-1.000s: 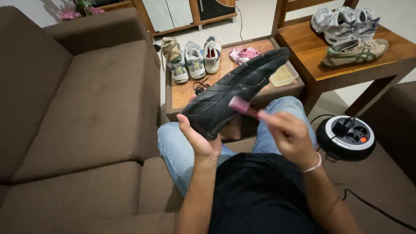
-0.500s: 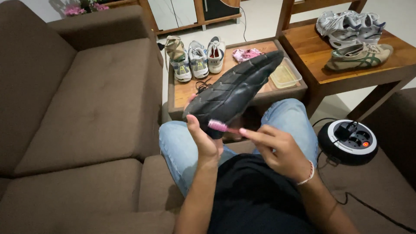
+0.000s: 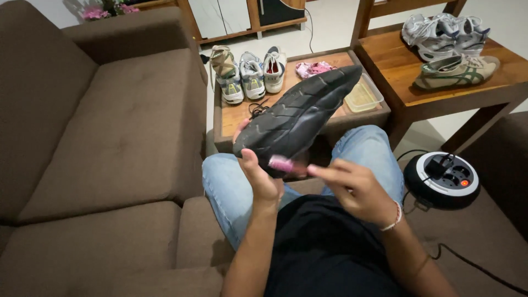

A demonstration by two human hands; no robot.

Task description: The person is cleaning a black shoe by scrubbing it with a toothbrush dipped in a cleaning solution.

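Head view looks down on a person seated on a brown sofa (image 3: 104, 137), legs in blue jeans (image 3: 231, 187) and torso in a black shirt. At the centre of the frame the left hand (image 3: 258, 179) is closed around the heel end of a black shoe (image 3: 300, 115), thumb pressed on the sole, holding it sole-up and tilted so the toe points toward the upper right. Just right of it, the right hand (image 3: 355, 190) pinches a small pink brush (image 3: 281, 163), whose head touches the sole near the heel; the handle is mostly hidden by the fingers. A thin bracelet (image 3: 393, 217) circles the right wrist.

Behind the shoe stands a low wooden table (image 3: 236, 118) carrying 3 sneakers (image 3: 250, 71) in a row at the upper centre, a pink cloth (image 3: 312, 68) and a clear plastic tub (image 3: 363, 96), both partly covered by the shoe's toe. In the upper right a taller wooden table (image 3: 396, 71) bears a pale shoe with green stripes (image 3: 456, 71) and grey-white sneakers (image 3: 443, 33) behind it. At the right edge, on the floor, sits a round black and white power hub (image 3: 443, 179) with a cable trailing toward the lower right.
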